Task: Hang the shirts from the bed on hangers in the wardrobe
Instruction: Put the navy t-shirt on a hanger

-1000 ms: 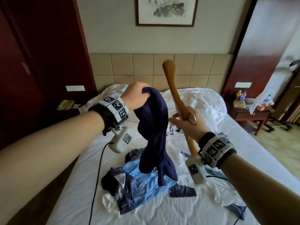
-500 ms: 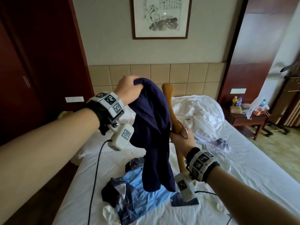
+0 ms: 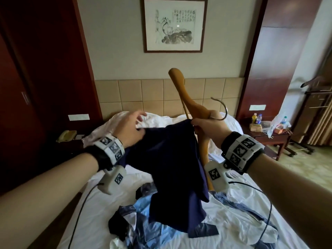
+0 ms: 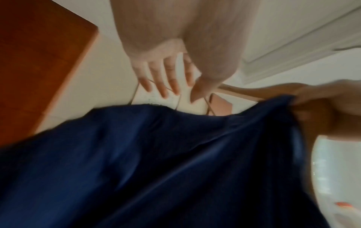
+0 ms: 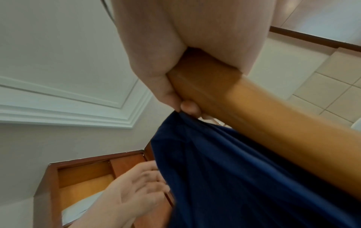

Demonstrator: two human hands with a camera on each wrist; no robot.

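Now our left hand (image 3: 129, 130) has its fingers spread loose at the left edge of the navy shirt (image 3: 172, 159), which hangs above the bed (image 3: 251, 221); to the right, our right hand (image 3: 206, 129) grips the wooden hanger (image 3: 188, 103), long axis tilted near upright, pinching the shirt's corner against it

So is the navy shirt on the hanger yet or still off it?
Off. The navy shirt hangs beside the hanger, pinched against it by the right hand; the left hand is open.
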